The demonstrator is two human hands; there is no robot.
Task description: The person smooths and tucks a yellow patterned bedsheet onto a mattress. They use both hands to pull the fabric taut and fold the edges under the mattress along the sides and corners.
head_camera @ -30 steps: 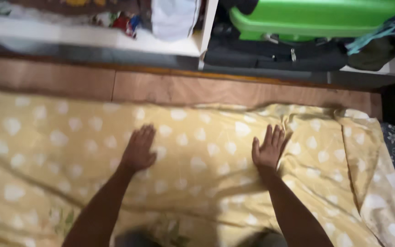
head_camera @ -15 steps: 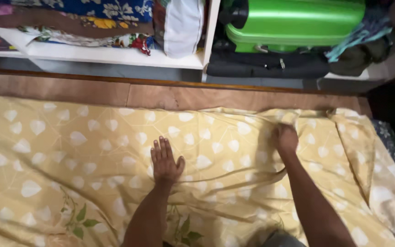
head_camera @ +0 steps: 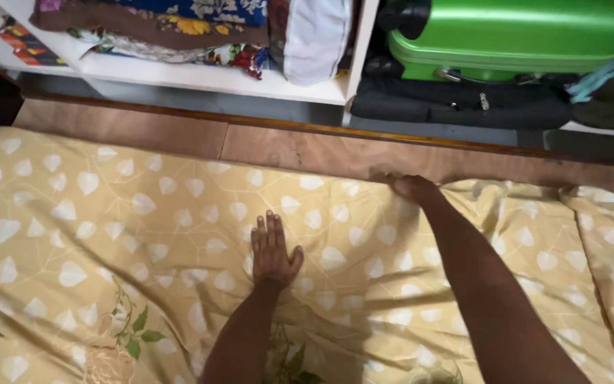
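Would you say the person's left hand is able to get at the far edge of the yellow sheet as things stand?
Probably yes. The left hand lies flat on the yellow sheet, short of its far edge by the wooden board. Only flat cloth lies between; the right hand already touches that edge further along.

Two hands on a yellow bedsheet [head_camera: 143, 235]
Left hand [head_camera: 273, 249] lies flat, fingers together; right hand [head_camera: 410, 188] grips the sheet's far edge beside the wooden bed frame [head_camera: 286, 146].
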